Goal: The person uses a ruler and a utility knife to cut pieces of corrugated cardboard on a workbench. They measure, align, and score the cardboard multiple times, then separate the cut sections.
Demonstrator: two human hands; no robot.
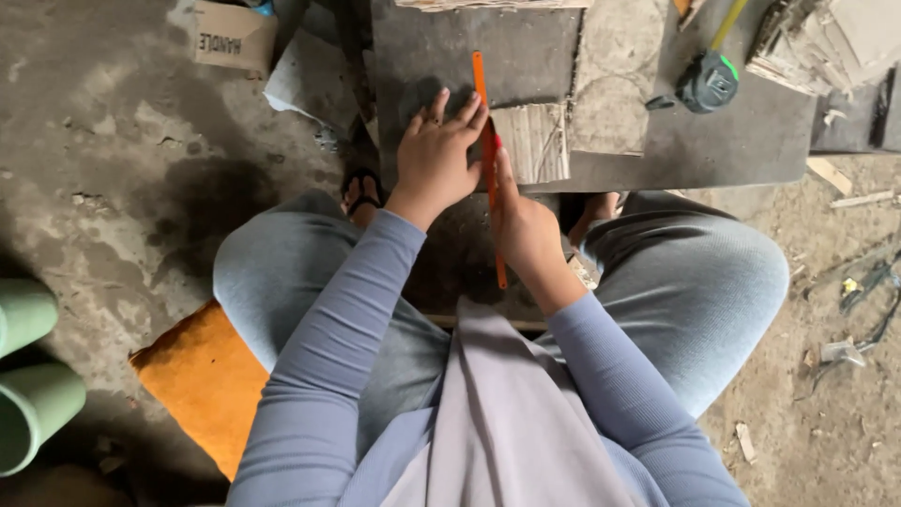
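My left hand lies flat, fingers spread, on a dark grey board on the floor in front of me, right beside a thin orange saw blade. My right hand grips the near half of that blade, which stands on edge and runs away from me across the board. A small piece of corrugated card lies just right of the blade. I sit low with both knees in grey trousers on either side of my arms.
A tape measure with a yellow tape lies on the board at the right. Stacked card pieces are at the top right, a cardboard box at the top left. An orange cushion and green pipes lie left.
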